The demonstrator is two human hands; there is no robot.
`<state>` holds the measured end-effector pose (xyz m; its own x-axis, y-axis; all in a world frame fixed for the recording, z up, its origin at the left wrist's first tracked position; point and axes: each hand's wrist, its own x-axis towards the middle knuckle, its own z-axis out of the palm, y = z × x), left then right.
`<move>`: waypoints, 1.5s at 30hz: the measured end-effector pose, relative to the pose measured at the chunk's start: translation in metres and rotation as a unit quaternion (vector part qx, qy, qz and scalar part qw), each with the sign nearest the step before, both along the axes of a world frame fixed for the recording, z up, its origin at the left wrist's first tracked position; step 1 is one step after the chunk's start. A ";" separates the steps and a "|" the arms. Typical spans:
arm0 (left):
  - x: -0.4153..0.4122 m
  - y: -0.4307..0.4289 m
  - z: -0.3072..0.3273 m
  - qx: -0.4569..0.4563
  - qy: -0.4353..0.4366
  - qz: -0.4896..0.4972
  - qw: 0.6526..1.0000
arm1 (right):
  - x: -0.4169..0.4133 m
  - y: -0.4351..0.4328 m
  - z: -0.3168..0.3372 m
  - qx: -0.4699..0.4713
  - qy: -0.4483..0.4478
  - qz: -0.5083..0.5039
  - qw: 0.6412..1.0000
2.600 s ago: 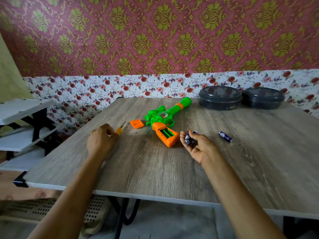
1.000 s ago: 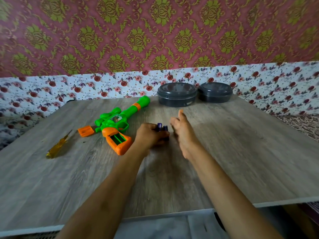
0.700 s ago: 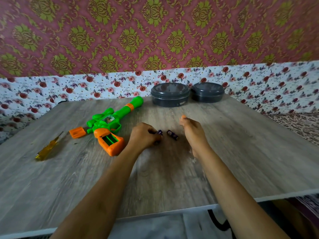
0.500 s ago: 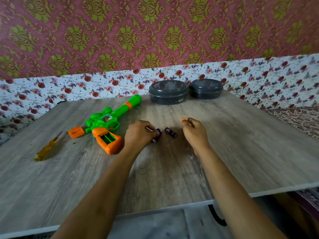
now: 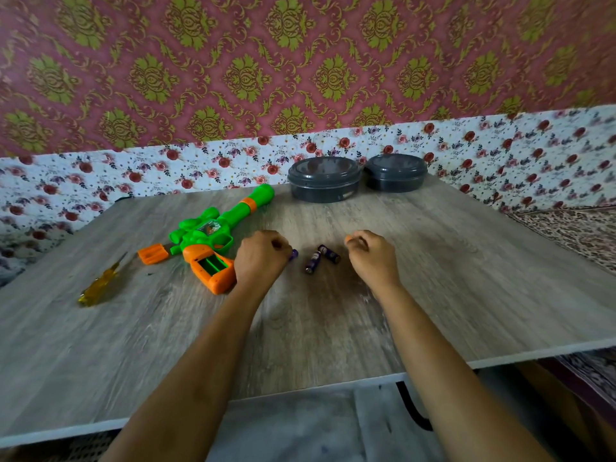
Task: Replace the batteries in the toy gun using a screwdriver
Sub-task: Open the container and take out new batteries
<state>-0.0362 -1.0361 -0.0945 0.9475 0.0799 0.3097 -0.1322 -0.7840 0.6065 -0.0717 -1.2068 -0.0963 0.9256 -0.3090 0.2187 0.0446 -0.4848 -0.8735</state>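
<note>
Green plastic with orange trim made up the toy gun (image 5: 213,233), which lay on its side on the wood-grain table (image 5: 466,295), barrel pointing toward one o'clock; its orange grip (image 5: 213,271) faced up with the battery bay uncovered and green inside; the loose orange cover (image 5: 153,254) sat just beside the gun at nine o'clock from the grip; a yellow-handled screwdriver (image 5: 98,285) lay further out at eight o'clock, apart from the cover, its tip aimed toward the gun.

At three o'clock from the grip the left hand (image 5: 261,258) rested knuckles-up on the table, fingers curled round a purple battery (image 5: 294,254) whose end peeped out past the fingers; just beyond it, at three o'clock, two more purple batteries (image 5: 313,261) (image 5: 329,254) lay on the table, their far ends close together in a narrow V; the right hand (image 5: 371,256) hovered or rested at three o'clock from them, apart, fingers curled in and closed, with nothing seen in its grasp.

At twelve o'clock, along the far edge, two dark grey lidded round containers (image 5: 324,180) (image 5: 395,172) stood side by side, touching or nearly so; floral wallpaper (image 5: 200,168) ran behind them.
</note>
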 end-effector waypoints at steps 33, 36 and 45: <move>0.229 -0.244 0.047 0.358 -0.010 -0.196 0.913 | 0.057 -0.149 -0.012 -0.286 0.113 -0.071 0.949; 0.204 -0.236 0.044 0.342 -0.044 -0.213 0.914 | 0.052 -0.148 -0.008 -0.261 0.115 -0.067 0.956; 0.072 -0.194 0.059 0.273 -0.032 -0.315 0.909 | 0.022 -0.136 0.008 -0.149 0.093 -0.083 0.981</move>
<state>0.0354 -1.2304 -0.0356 0.7313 -0.6533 0.1959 -0.6794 -0.7230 0.1255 -0.0496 -1.3429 -0.0886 0.9009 -0.4060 0.1537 -0.2033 -0.7074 -0.6770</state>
